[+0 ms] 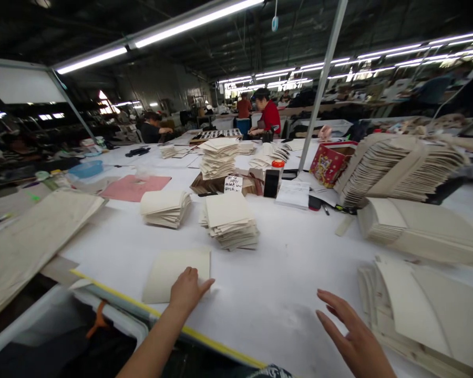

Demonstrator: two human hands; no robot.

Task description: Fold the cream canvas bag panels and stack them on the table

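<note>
1. Cream sheet (157, 275) lies flat on the white surface (276, 268), at seven o'clock from the middle of the view, near the yellow strip (223, 345) along the closest edge.
2. Left hand (186, 291) rests over the sheet's right part; its grip is spread, fingers laid on the sheet and thumb stretched out toward three o'clock, crossing the sheet's right edge.
3. Right hand (350, 326), at five o'clock from the middle, has its grip spread too, with a clear gap between thumb and fingers.
4. At one o'clock from the left hand sits an uneven cream stack (230, 220); at eleven o'clock sits a lower stack (165, 207), the two near each other.
5. Large curved panels (425, 310) lie at three o'clock from the right hand, just beside it. A folded bundle (425, 228) is at two o'clock, and a banded pile (402, 170) lies beyond it at one o'clock.
6. Close to twelve o'clock from the middle stand a handwritten card (233, 184) and a dark upright object (271, 184); a patterned red box (329, 164) is at two o'clock.
7. At eight o'clock, below the surface, is a pale plastic bin (130, 320).
</note>
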